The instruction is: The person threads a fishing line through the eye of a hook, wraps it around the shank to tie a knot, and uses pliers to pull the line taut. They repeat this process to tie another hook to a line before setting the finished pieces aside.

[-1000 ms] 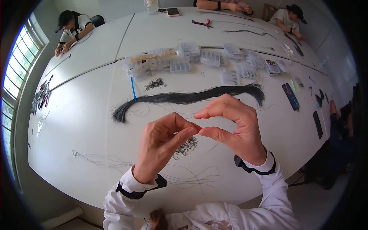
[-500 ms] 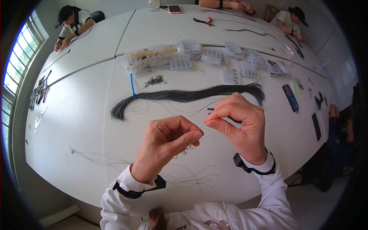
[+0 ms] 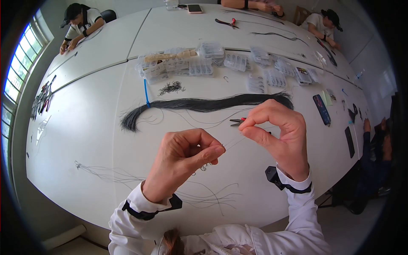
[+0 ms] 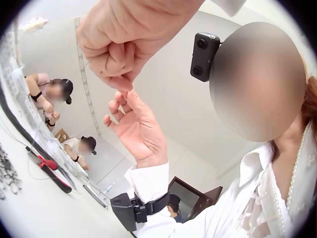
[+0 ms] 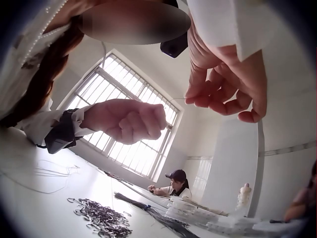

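Note:
The left hand [image 3: 182,163] pinches a tiny metal piece, probably a hook's end, between thumb and forefinger. A thin line [image 3: 234,143] runs from there to the right hand [image 3: 280,134], whose thumb and forefinger pinch it. In the right wrist view, the line [image 5: 176,98] spans the gap between left hand [image 5: 129,121] and right hand [image 5: 225,79]. Below the left hand lies a pile of hooks [image 5: 101,218], mostly hidden in the head view. Pliers [image 3: 236,123] lie partly behind the right hand; their red and black handles [image 4: 57,178] show in the left wrist view.
A black fibre bundle [image 3: 204,105] with a blue tie [image 3: 147,93] lies beyond the hands. Farther back are clear boxes [image 3: 199,67] and dark hooks [image 3: 171,88]. Loose lines [image 3: 212,196] lie near the front, a phone [image 3: 321,109] at right. Other people sit around the table.
The right thumb and forefinger have closed on the line, and that hand has moved right, away from the left hand. More of the line and the pliers show. The left hand has hardly moved.

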A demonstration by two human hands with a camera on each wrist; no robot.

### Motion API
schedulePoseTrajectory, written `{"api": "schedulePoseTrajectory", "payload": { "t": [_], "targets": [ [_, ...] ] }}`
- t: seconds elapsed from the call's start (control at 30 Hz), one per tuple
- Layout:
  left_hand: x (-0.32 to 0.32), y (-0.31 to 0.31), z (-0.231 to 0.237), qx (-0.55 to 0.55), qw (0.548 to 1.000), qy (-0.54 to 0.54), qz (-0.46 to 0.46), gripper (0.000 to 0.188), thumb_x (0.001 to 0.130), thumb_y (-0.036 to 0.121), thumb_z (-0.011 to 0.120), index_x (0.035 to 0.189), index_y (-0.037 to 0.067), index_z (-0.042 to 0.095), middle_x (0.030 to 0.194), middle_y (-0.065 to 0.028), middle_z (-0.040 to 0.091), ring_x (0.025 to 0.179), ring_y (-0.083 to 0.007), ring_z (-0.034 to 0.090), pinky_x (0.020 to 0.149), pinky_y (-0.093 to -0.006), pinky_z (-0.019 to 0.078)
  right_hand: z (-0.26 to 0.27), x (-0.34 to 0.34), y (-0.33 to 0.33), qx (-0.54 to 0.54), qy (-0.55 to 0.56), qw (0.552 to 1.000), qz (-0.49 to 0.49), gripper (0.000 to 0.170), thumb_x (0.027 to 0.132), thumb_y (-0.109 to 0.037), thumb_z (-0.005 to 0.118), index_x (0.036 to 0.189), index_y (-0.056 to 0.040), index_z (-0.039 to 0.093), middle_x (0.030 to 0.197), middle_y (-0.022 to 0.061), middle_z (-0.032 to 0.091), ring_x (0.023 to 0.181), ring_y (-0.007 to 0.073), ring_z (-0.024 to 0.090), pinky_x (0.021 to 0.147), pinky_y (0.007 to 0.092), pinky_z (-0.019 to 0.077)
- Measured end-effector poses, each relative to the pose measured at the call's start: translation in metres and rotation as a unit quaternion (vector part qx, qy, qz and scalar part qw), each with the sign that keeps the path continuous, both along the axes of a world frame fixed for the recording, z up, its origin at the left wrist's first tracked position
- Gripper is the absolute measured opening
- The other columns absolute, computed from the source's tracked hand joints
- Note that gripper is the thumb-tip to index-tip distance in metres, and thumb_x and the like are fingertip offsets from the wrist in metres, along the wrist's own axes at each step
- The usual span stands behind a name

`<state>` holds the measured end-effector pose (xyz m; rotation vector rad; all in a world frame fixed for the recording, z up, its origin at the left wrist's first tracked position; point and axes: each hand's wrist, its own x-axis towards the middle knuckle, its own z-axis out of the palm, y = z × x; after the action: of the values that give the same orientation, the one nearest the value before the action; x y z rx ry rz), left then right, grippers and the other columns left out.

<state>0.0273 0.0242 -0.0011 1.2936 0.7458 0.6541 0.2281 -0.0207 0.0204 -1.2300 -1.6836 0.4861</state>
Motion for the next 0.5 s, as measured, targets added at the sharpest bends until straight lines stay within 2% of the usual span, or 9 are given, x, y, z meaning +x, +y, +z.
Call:
{"api": "schedulePoseTrajectory", "payload": {
  "t": [0.03, 0.13, 0.17, 0.23, 0.27, 0.3, 0.37, 0.4, 0.5],
  "targets": [
    [0.000, 0.000, 0.001, 0.000, 1.000, 0.000, -0.001, 0.015, 0.082, 0.018, 0.066, 0.077, 0.003, 0.064, 0.067, -0.0010, 0.062, 0.058, -0.0025, 0.048, 0.050, -0.0183, 0.0315, 0.001, 0.000, -0.001, -0.034, 0.040, 0.999, -0.003, 0.017, 0.072, -0.002, 0.071, 0.089, -0.0045, 0.067, 0.093, 0.0053, 0.066, 0.078, 0.0138, 0.058, 0.069, 0.0253, 0.0435],
    [-0.002, 0.001, 0.006, -0.012, 1.000, 0.011, -0.009, 0.014, 0.082, 0.016, 0.066, 0.078, 0.003, 0.064, 0.067, -0.0010, 0.062, 0.060, -0.0031, 0.050, 0.050, -0.0182, 0.0324, 0.013, 0.004, 0.000, -0.001, 0.070, 0.998, 0.006, 0.027, 0.071, -0.006, 0.070, 0.098, -0.0058, 0.067, 0.103, 0.0078, 0.063, 0.092, 0.0149, 0.058, 0.074, 0.0273, 0.0451],
    [-0.002, 0.001, 0.007, -0.013, 1.000, 0.016, -0.009, 0.014, 0.082, 0.015, 0.066, 0.078, 0.003, 0.064, 0.068, -0.0013, 0.062, 0.060, -0.0038, 0.051, 0.052, -0.0183, 0.0342, 0.016, 0.005, -0.002, 0.000, 0.069, 0.998, 0.005, 0.027, 0.071, -0.006, 0.070, 0.098, -0.0058, 0.067, 0.103, 0.0078, 0.063, 0.092, 0.0149, 0.058, 0.074, 0.0273, 0.0451],
    [-0.002, 0.001, 0.007, -0.014, 1.000, 0.020, -0.010, 0.013, 0.082, 0.015, 0.066, 0.078, 0.002, 0.064, 0.069, -0.0017, 0.062, 0.061, -0.0044, 0.052, 0.053, -0.0184, 0.0360, 0.019, 0.008, -0.006, -0.007, 0.050, 0.995, 0.089, 0.032, 0.069, -0.010, 0.070, 0.101, -0.0071, 0.067, 0.105, 0.0082, 0.062, 0.098, 0.0172, 0.056, 0.076, 0.0302, 0.0459],
    [-0.002, 0.000, 0.006, -0.020, 1.000, 0.010, -0.010, 0.013, 0.082, 0.014, 0.066, 0.078, 0.001, 0.064, 0.069, -0.0022, 0.062, 0.062, -0.0052, 0.053, 0.055, -0.0187, 0.0377, 0.016, 0.007, -0.002, 0.035, -0.002, 0.993, 0.113, 0.033, 0.067, -0.009, 0.073, 0.099, -0.0089, 0.067, 0.100, 0.0056, 0.063, 0.092, 0.0193, 0.056, 0.076, 0.0315, 0.0459],
    [-0.002, -0.001, 0.005, -0.028, 1.000, 0.000, -0.010, 0.013, 0.082, 0.013, 0.066, 0.078, 0.001, 0.063, 0.070, -0.0027, 0.062, 0.063, -0.0060, 0.054, 0.057, -0.0190, 0.0393, 0.013, 0.007, 0.000, 0.037, -0.002, 0.993, 0.112, 0.033, 0.067, -0.009, 0.073, 0.099, -0.0089, 0.067, 0.100, 0.0056, 0.063, 0.092, 0.0193, 0.056, 0.076, 0.0315, 0.0459],
    [-0.002, -0.001, 0.006, -0.033, 0.999, -0.007, -0.019, 0.012, 0.082, 0.012, 0.066, 0.078, 0.000, 0.063, 0.070, -0.0030, 0.062, 0.064, -0.0067, 0.055, 0.058, -0.0196, 0.0405, 0.007, 0.004, 0.000, 0.065, -0.150, 0.982, 0.099, 0.034, 0.064, -0.011, 0.077, 0.097, -0.0107, 0.068, 0.094, 0.0035, 0.063, 0.088, 0.0215, 0.054, 0.074, 0.0319, 0.0456],
    [-0.002, -0.002, 0.006, -0.039, 0.999, -0.016, -0.027, 0.012, 0.082, 0.011, 0.066, 0.078, 0.000, 0.063, 0.071, -0.0034, 0.062, 0.065, -0.0073, 0.056, 0.059, -0.0202, 0.0418, 0.006, -0.004, -0.002, 0.059, -0.142, 0.986, 0.063, 0.028, 0.062, -0.012, 0.078, 0.088, -0.0114, 0.069, 0.085, 0.0006, 0.062, 0.085, 0.0212, 0.054, 0.072, 0.0318, 0.0445],
    [-0.001, -0.003, 0.005, -0.041, 0.999, -0.016, -0.030, 0.010, 0.082, 0.009, 0.065, 0.079, -0.001, 0.063, 0.070, -0.0033, 0.062, 0.065, -0.0075, 0.056, 0.059, -0.0204, 0.0418, 0.000, -0.004, -0.001, 0.064, -0.171, 0.980, 0.078, 0.021, 0.061, -0.010, 0.078, 0.080, -0.0108, 0.068, 0.080, -0.0017, 0.062, 0.082, 0.0196, 0.054, 0.071, 0.0325, 0.0433]
  ]
}}
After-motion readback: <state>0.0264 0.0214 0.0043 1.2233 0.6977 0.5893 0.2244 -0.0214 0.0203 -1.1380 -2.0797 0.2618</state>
